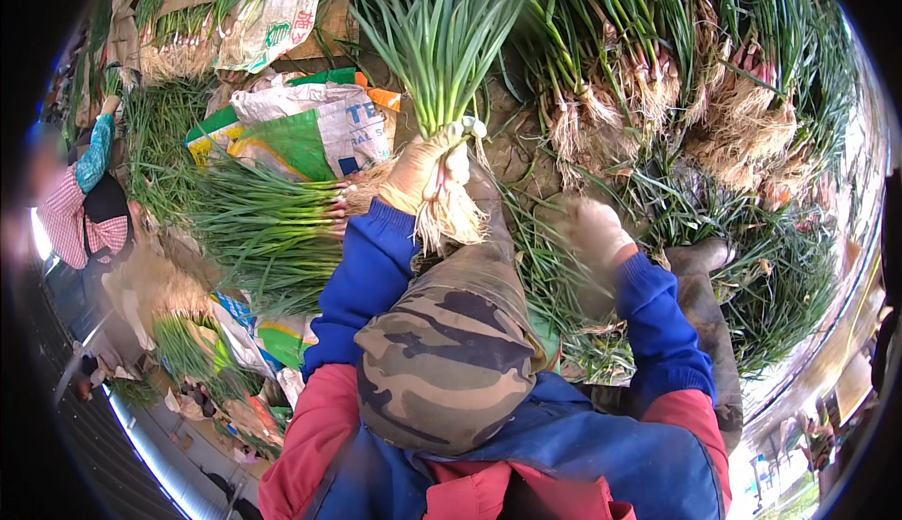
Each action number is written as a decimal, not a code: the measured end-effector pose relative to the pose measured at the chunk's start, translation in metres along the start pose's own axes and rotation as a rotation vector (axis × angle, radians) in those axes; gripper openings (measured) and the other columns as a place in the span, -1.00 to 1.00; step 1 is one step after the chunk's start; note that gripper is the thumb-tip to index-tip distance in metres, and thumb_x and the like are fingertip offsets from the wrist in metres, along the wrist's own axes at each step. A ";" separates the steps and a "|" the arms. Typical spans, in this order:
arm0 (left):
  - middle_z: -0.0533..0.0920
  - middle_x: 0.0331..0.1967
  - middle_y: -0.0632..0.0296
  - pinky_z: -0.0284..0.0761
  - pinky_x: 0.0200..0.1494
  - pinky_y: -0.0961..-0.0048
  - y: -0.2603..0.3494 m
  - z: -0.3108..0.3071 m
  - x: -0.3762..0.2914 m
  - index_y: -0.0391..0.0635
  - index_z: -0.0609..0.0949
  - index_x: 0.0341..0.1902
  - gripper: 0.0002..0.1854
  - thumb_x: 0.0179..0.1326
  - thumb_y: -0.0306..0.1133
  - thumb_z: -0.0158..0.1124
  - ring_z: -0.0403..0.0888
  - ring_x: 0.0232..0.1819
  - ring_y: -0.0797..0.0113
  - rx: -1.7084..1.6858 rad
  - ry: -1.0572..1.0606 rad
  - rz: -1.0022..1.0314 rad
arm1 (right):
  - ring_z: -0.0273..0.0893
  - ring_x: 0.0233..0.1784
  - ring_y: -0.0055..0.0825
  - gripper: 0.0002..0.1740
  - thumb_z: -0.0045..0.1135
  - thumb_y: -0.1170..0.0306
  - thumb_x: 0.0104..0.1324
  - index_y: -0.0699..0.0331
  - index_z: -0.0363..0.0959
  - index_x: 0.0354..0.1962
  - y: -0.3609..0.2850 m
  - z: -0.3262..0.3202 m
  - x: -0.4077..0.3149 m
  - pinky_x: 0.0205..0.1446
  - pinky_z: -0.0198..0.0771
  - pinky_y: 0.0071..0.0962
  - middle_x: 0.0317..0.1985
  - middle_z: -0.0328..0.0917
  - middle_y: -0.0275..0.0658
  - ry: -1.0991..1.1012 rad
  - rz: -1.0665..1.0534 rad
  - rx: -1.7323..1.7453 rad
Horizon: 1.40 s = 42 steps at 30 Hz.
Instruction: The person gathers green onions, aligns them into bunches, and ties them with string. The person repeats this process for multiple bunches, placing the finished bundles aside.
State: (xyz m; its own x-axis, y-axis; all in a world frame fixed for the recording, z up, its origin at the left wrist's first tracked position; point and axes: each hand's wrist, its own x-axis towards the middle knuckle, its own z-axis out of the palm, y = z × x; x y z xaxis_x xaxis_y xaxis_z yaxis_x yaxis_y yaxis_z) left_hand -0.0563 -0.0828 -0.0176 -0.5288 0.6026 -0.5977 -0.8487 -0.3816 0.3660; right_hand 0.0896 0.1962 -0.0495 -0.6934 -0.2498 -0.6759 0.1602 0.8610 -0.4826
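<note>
My left hand [419, 168], in a pale glove, grips a bunch of green garlic [451, 62] just above its bulbs. The long flat leaves fan out away from me. Its tangled pale roots [451, 217] hang towards my knee. Off to the right, my right hand [595, 231] is blurred and apart from the bunch. It hovers over loose leaves [542, 252]; whether its fingers hold something cannot be made out. Left of my left wrist lies a pile of green garlic [282, 231], roots pointing towards that wrist.
Untrimmed green garlic with long roots [747, 118] is heaped at the upper right. Printed woven sacks [303, 132] lie on the ground at left, with more bundles [183, 41] on sacking beyond. Another person [91, 203] works at the far left. My boot [697, 256] stands among leaf scraps.
</note>
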 end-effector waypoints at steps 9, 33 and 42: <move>0.37 -0.64 0.41 0.29 -0.63 0.56 0.000 0.001 0.000 -0.17 0.47 0.05 -0.72 0.38 -0.30 0.20 0.32 -0.64 0.51 -0.283 -0.149 -0.127 | 0.48 0.12 -0.10 -0.18 0.34 0.09 0.16 0.26 0.24 0.29 -0.096 -0.001 0.175 0.05 0.50 -0.17 0.15 0.41 -0.02 0.619 0.033 -0.033; 0.44 -0.69 0.39 0.44 -0.67 0.54 -0.004 0.056 -0.003 0.02 0.51 -0.03 -0.77 0.29 -0.32 0.31 0.41 -0.71 0.48 -0.404 -0.445 0.166 | 0.59 -0.08 -0.12 -0.32 0.20 0.14 0.32 0.28 0.27 0.29 -0.027 -0.098 0.080 -0.09 0.54 -0.25 0.00 0.54 -0.08 0.900 0.017 -0.001; 0.60 -0.47 0.29 0.61 -0.49 0.41 -0.042 0.050 0.015 -0.04 0.52 0.00 -0.75 0.29 -0.40 0.30 0.62 -0.49 0.36 -0.065 0.225 0.170 | 0.65 -0.34 -0.31 -0.70 0.22 0.26 0.30 0.26 0.64 -0.11 -0.054 -0.100 0.029 -0.19 0.50 -0.40 -0.39 0.66 -0.09 0.648 -0.019 0.704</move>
State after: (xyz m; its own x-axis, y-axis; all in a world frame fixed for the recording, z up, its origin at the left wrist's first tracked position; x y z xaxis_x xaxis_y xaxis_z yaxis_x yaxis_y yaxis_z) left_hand -0.0293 -0.0229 -0.0061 -0.6421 0.3583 -0.6778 -0.7422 -0.5120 0.4324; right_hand -0.0093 0.1864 0.0129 -0.9204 0.2146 -0.3269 0.3843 0.3423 -0.8574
